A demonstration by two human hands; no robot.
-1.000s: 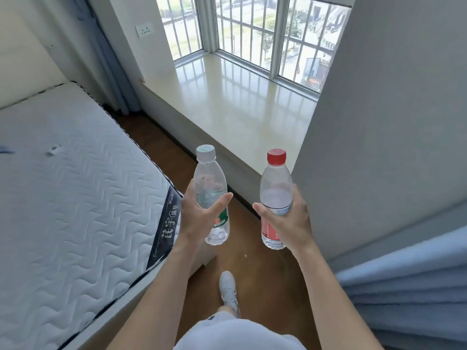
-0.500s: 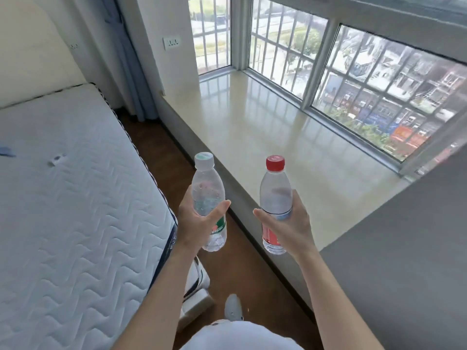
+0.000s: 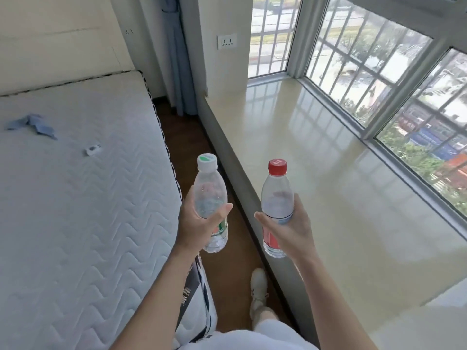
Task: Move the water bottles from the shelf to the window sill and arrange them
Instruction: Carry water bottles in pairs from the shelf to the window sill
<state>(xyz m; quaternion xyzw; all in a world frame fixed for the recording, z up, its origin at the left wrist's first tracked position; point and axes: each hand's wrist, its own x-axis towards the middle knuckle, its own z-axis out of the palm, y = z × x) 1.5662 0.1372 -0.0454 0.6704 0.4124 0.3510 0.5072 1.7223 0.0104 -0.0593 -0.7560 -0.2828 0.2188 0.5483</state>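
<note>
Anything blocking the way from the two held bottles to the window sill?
Nothing visible. The left hand holds the green-capped bottle over the floor; the right hand holds the red-capped bottle at the front edge of the window sill, whose visible surface shows only reflections.

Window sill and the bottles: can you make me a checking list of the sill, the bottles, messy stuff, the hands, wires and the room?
Surface: glossy cream window sill, mirrors the window bars; neither bottle on it yet.
Job's things: clear plastic water bottle with a green-and-white cap and clear plastic water bottle with a red cap, both upright in the air.
Clutter: crumpled blue cloth and small white object on the white quilted mattress.
Grippers: left hand grips the green-capped bottle; right hand grips the red-capped one.
Cables: nothing seen; white wall socket with nothing plugged in.
Surroundings: brown wooden floor, blue curtain, barred window.
</note>
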